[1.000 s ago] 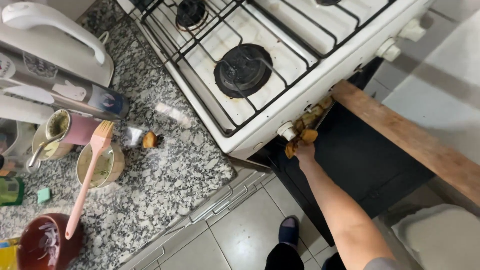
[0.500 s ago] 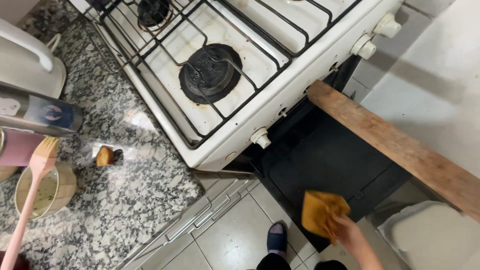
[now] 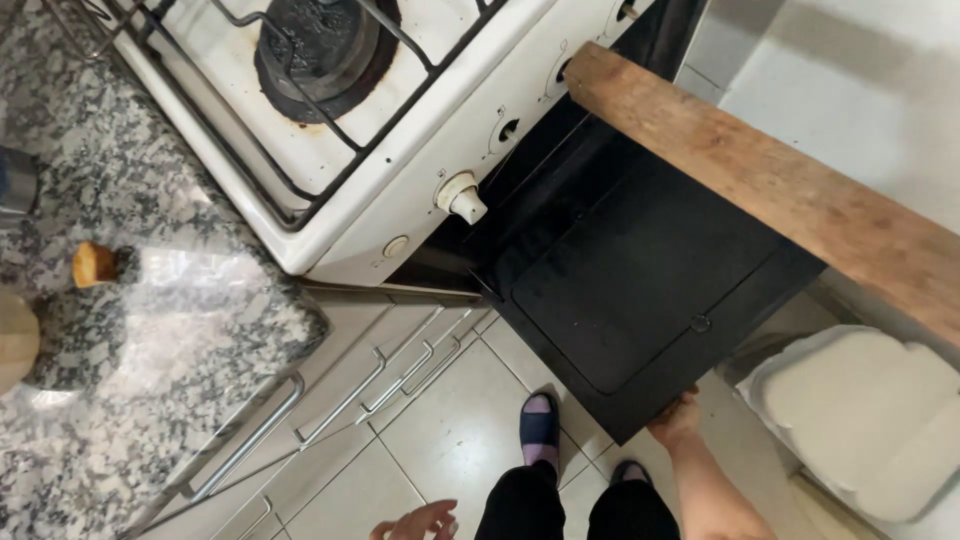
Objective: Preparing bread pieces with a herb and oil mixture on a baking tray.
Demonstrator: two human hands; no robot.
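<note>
On the granite worktop [image 3: 150,330], a small orange-brown piece [image 3: 93,263] lies near its left edge. The white gas stove [image 3: 420,130] stands against the worktop's right edge, one control knob [image 3: 462,197] jutting from its front. Your left hand [image 3: 415,521] hangs low over the tiled floor [image 3: 440,420], fingers loosely spread, holding nothing. The black oven door [image 3: 640,290] hangs open, and your right hand [image 3: 677,417] is clamped on its near corner. A wooden plank [image 3: 780,190] crosses above the door.

Black oven door [image 3: 640,290], white stove [image 3: 440,120], speckled grey counter [image 3: 150,330]
</note>
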